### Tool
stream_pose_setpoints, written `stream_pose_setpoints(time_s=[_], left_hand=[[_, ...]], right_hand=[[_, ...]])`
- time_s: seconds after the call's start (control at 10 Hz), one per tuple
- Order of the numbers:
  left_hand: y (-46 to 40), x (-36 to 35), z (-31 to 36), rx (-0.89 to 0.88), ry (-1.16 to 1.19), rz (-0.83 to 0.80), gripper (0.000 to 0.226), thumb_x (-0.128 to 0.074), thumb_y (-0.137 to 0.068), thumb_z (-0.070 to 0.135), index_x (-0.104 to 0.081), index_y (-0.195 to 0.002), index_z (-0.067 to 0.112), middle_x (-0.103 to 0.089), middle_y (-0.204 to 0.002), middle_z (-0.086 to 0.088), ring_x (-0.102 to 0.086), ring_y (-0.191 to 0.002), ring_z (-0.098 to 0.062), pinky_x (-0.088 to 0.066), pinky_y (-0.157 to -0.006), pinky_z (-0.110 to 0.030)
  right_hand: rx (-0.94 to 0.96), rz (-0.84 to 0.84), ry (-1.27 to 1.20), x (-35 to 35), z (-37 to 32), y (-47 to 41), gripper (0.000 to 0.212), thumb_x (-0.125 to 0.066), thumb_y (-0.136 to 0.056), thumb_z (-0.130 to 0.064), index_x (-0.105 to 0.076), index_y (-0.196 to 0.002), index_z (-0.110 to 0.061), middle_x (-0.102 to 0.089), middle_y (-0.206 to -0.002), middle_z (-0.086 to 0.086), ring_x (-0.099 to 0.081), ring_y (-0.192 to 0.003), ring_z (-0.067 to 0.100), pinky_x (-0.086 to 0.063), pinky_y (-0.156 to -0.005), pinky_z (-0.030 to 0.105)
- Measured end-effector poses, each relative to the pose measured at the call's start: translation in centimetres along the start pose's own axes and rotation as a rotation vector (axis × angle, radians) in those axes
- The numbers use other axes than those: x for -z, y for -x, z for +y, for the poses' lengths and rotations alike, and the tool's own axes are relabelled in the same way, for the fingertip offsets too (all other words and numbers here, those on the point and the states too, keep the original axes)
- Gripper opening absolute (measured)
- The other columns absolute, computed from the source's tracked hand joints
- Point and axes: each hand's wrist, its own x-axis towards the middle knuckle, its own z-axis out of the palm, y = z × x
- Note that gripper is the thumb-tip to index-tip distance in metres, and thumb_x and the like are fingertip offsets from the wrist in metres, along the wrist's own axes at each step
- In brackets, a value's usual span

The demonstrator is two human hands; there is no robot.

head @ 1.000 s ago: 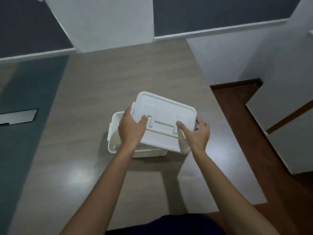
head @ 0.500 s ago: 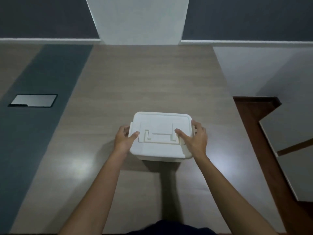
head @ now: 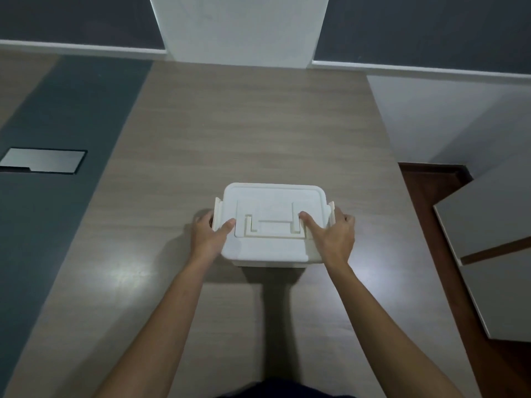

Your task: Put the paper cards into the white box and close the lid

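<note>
The white box stands on the wooden table with its white lid lying flat and square on top. A folded handle sits in a recess of the lid. My left hand grips the box's left side, thumb on the lid, fingers around the left clip. My right hand grips the right side the same way, thumb on the lid by the handle, fingers behind the right clip. Both side clips stick out from the lid. No paper cards are in sight; the box's inside is hidden.
The wooden table runs back to a white pillar. A dark strip with a silver cover plate lies to the left. The table's right edge drops to a brown floor and grey panels.
The lid, held tilted over the open box a second ago, has come down flat onto it. Both hands slid to the box's sides, and the view swung level with the table.
</note>
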Motion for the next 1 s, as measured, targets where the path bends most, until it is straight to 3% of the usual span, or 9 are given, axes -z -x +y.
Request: stream_pose_setpoints(time_s=[0.1,0.2,0.3,0.5,0.8,0.9,1.0], left_hand=[[1.2,-1.4,-0.5,-0.169,-0.110,0.104,0.034,-0.057,-0.091,0.023,-0.061,-0.123,0.015,-0.071,-0.108,-0.009,-0.065,-0.101,-0.030,-0.046,-0.079,-0.030],[1.1,-2.3,-1.0,-0.271,-0.298,0.238,0.041,-0.048,-0.095,0.021,-0.053,-0.135,0.015,-0.070,-0.109,-0.021,-0.063,-0.097,-0.040,-0.046,-0.078,-0.036],[0.2,-2.5,-1.1,-0.291,-0.337,0.266,0.042,-0.047,-0.096,0.022,-0.052,-0.136,0.014,-0.070,-0.106,-0.024,-0.062,-0.094,-0.043,-0.046,-0.079,-0.040],[-3.5,-3.1,0.5,-0.269,-0.319,0.311,0.040,-0.044,-0.097,0.024,-0.054,-0.134,0.013,-0.070,-0.109,-0.021,-0.063,-0.096,-0.041,-0.048,-0.084,-0.043],[-9.2,-4.0,3.4,-0.221,-0.309,0.229,0.044,-0.040,-0.097,0.026,-0.047,-0.140,0.017,-0.063,-0.126,-0.017,-0.058,-0.112,-0.038,-0.046,-0.094,-0.042],[-9.6,-3.1,3.8,-0.154,-0.241,0.141,0.048,-0.032,-0.098,0.036,-0.046,-0.140,0.017,-0.057,-0.136,-0.014,-0.052,-0.123,-0.033,-0.040,-0.104,-0.039],[-8.1,-1.4,1.2,-0.062,-0.157,0.209,0.067,-0.024,-0.095,0.053,-0.028,-0.149,0.014,-0.030,-0.157,-0.009,-0.026,-0.144,-0.024,-0.019,-0.116,-0.036]], right_hand=[[0.064,0.021,-0.053,-0.3,0.5,0.5,0.086,-0.072,-0.074,-0.062,-0.048,-0.140,-0.013,-0.058,-0.122,0.010,-0.055,-0.112,0.027,-0.038,-0.088,0.031],[0.134,0.056,0.015,-0.6,0.7,0.6,0.077,-0.071,-0.080,-0.055,-0.050,-0.139,-0.011,-0.062,-0.118,0.014,-0.058,-0.108,0.031,-0.044,-0.090,0.034],[0.143,0.069,0.024,-1.1,0.5,0.1,0.076,-0.071,-0.081,-0.054,-0.051,-0.139,-0.010,-0.064,-0.115,0.015,-0.059,-0.105,0.030,-0.044,-0.089,0.034],[0.183,0.053,-0.024,-2.9,-2.0,-3.6,0.076,-0.073,-0.079,-0.054,-0.055,-0.137,-0.008,-0.065,-0.114,0.015,-0.060,-0.105,0.028,-0.046,-0.090,0.032],[0.183,-0.021,0.042,-4.9,-5.3,-9.2,0.079,-0.064,-0.083,-0.061,-0.050,-0.139,-0.008,-0.062,-0.122,0.017,-0.057,-0.114,0.031,-0.044,-0.094,0.035],[0.079,-0.095,-0.117,-4.1,-5.2,-9.0,0.082,-0.053,-0.085,-0.068,-0.046,-0.140,-0.008,-0.056,-0.134,0.016,-0.051,-0.124,0.030,-0.042,-0.103,0.041],[-0.044,-0.014,-0.281,-4.2,-2.6,-5.3,0.078,-0.031,-0.093,-0.065,-0.036,-0.147,-0.010,-0.041,-0.151,0.013,-0.040,-0.137,0.029,-0.034,-0.112,0.048]])
